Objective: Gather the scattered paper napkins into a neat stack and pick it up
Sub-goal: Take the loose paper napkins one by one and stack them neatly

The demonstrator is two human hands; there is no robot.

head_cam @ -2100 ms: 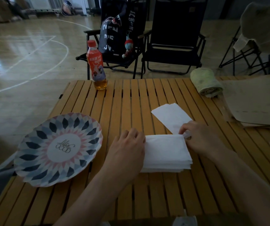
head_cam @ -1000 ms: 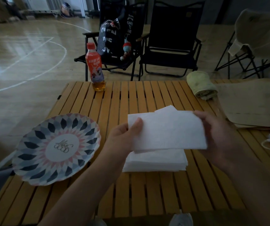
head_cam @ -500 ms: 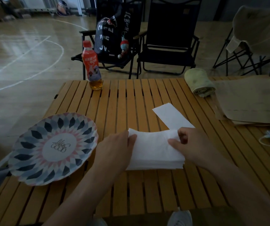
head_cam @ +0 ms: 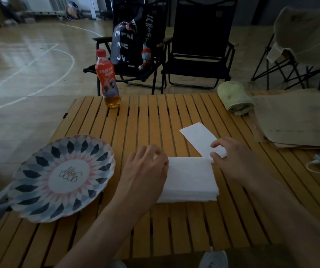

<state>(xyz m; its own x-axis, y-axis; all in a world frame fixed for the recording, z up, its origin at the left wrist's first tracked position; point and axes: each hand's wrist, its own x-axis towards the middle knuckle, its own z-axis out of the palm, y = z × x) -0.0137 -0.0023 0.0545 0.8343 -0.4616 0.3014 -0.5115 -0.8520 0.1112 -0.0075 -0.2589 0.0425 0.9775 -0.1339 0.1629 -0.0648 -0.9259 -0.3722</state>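
While lying flat mid-frame on the table (head_cam: 155, 117), long side left-right: napkin stack (head_cam: 190, 176), left hand (head_cam: 145, 169) resting relaxed fingers on its left edge, right hand (head_cam: 236, 161) fingers pinching loose napkin (head_cam: 197, 138) slanting upper-left.

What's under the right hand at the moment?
The right hand pinches the near end of a loose white paper napkin on the slatted wooden table; the napkin's corner beneath it is hidden.

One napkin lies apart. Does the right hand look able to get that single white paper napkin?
Likely yes: the right hand touches the single white paper napkin; nothing intervenes.
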